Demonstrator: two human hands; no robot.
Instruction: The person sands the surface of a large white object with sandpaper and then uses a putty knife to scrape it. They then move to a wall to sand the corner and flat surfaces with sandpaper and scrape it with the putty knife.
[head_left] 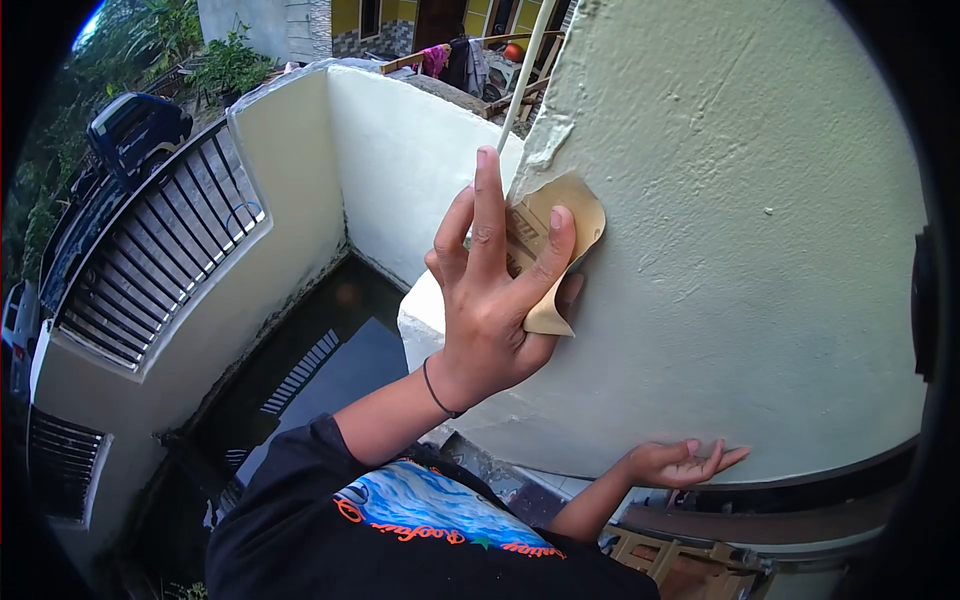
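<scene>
My left hand, with a dark band at the wrist, is raised against the edge of a pale, rough-painted wall. A bent piece of tan sandpaper, printed on its back, is gripped by the thumb and some fingers, while other fingers point upward. Part of the sheet is hidden behind the hand, and its curled side shows a darker face. Lower right, my right hand is at the lower part of the same wall, palm turned up, fingers loosely extended, holding nothing.
A low pale wall with a black metal railing stands on the left, above a dark, deep floor area. Beyond it are a dark blue vehicle and plants. A thin white pole rises beside the wall edge. Wooden pieces lie below.
</scene>
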